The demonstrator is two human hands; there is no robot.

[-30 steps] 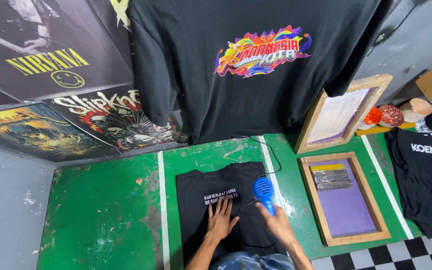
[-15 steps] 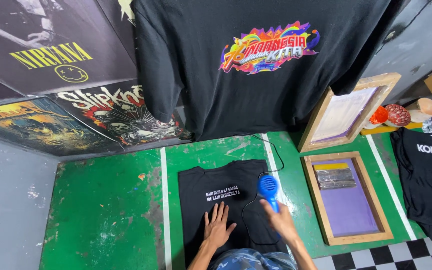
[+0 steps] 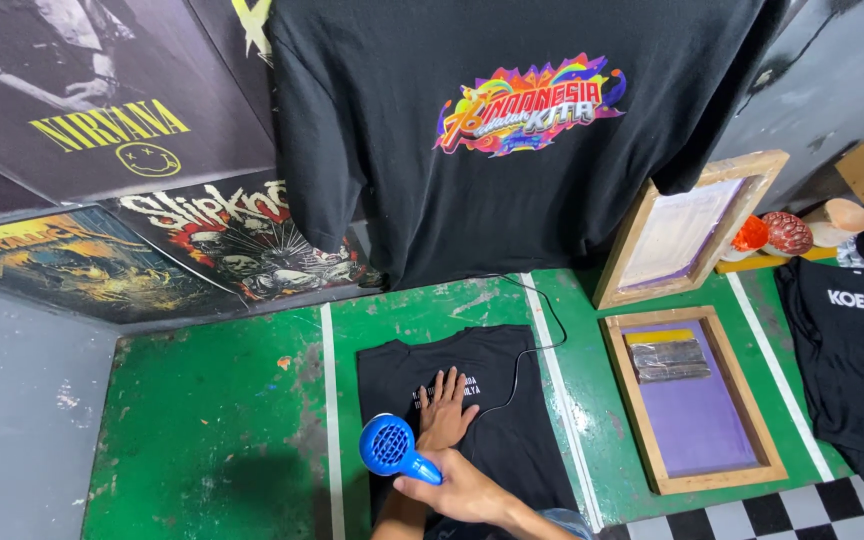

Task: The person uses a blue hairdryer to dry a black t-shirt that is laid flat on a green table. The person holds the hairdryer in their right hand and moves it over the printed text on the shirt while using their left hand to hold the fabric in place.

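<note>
A black t-shirt (image 3: pixel 522 440) with small white print lies flat on the green table (image 3: pixel 202 430). My left hand (image 3: pixel 447 410) rests on it with fingers spread, covering part of the print. My right hand (image 3: pixel 457 490) grips the handle of a blue hair dryer (image 3: pixel 389 447), held over the shirt's left side just below my left hand. The dryer's black cord (image 3: pixel 527 350) runs across the shirt toward the back wall.
A wooden screen-printing frame (image 3: pixel 692 400) with purple mesh and a squeegee (image 3: pixel 670 360) lies to the right; another frame (image 3: pixel 687 230) leans on the wall. A black printed shirt (image 3: pixel 512 120) hangs above. Posters (image 3: pixel 102 130) cover the left wall. Another black shirt (image 3: pixel 857 350) lies far right.
My right hand has swung the dryer from the shirt's right side over to its left. My left hand has slid up onto the white print.
</note>
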